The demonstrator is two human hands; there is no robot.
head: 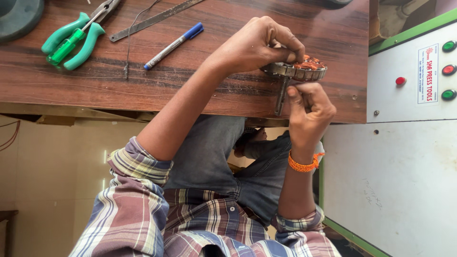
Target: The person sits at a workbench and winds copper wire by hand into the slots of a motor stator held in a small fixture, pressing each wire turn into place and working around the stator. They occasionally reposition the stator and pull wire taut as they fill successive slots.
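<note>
A round metal rotor point(300, 71) with copper-coloured windings on top and a steel shaft point(281, 97) pointing toward me sits at the near edge of the wooden table point(95, 81). My left hand point(259, 45) curls over the rotor's far side, fingers pressing on its rim and windings. My right hand point(307, 107), with an orange thread band at the wrist, closes around the rotor from below, next to the shaft. The fingertips of both hands partly hide the windings.
Green-handled pliers point(88, 45) and a green screwdriver point(64, 47) lie at the table's far left. A blue-capped pen point(173, 45), a thin wire point(129, 45) and a metal strip point(152, 20) lie in the middle. A white machine cabinet point(404, 157) with coloured buttons stands at the right.
</note>
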